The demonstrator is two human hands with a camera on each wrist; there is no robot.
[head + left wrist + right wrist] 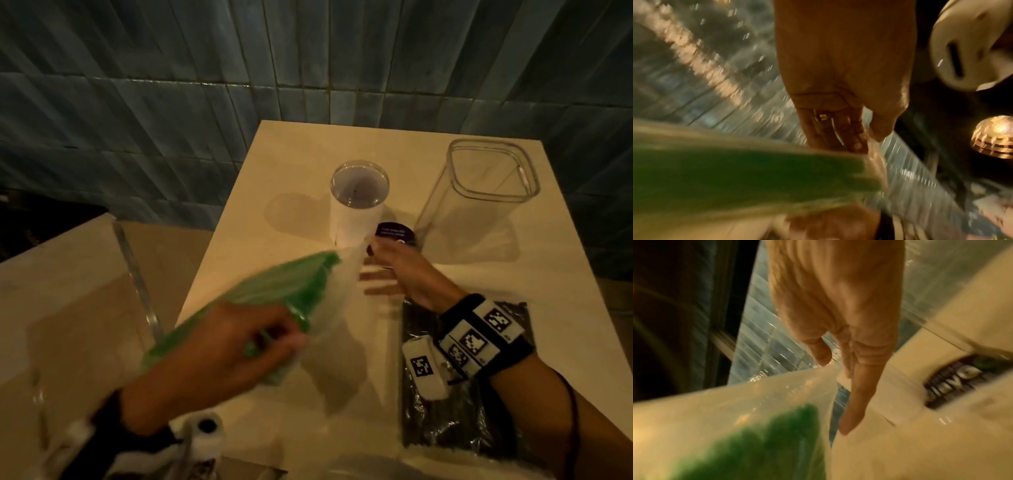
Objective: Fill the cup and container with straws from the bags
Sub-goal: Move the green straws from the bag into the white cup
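Two hands work the bag of green straws (274, 294): left hand (219, 363) clutches it, right hand (394, 270) with loose fingers reaches its mouth, opening comes next before the cup (358, 202).

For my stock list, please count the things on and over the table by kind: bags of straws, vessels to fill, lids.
Bags of straws: 2, the green bag and the black bag
Vessels to fill: 2, the cup and the container
Lids: 1, the dark lid
Total: 5

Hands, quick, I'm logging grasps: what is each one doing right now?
Left hand: grips the bag of green straws.
Right hand: fingers look extended at the bag's open end; a pinch cannot be told.
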